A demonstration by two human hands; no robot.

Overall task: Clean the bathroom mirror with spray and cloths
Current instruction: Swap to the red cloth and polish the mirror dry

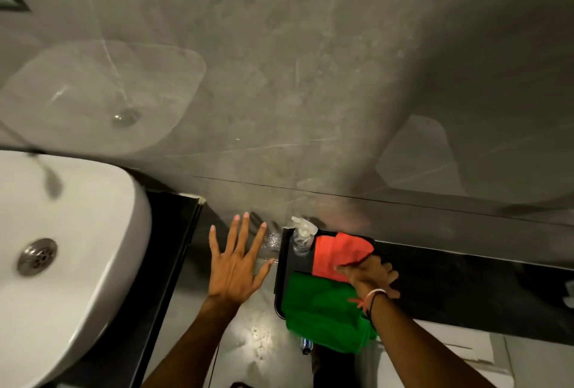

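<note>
A black tray [280,266] stands low against the grey wall. It holds a clear spray bottle [302,237] with a white trigger, an orange-red cloth [337,252] and a green cloth [323,310] that hangs over its near edge. My right hand [371,275] rests on the orange-red cloth, fingers pinching its near corner. To the left of the tray my left hand [237,266] hovers with fingers spread wide and holds nothing. No clear mirror surface can be made out; the image is blurred by motion.
A white basin [77,247] with a metal drain [37,257] sits on a black counter [174,247] at the left. Glossy grey wall tiles [295,76] fill the upper view. A black ledge [466,288] runs along the right, and a small dark object [306,345] lies below the tray.
</note>
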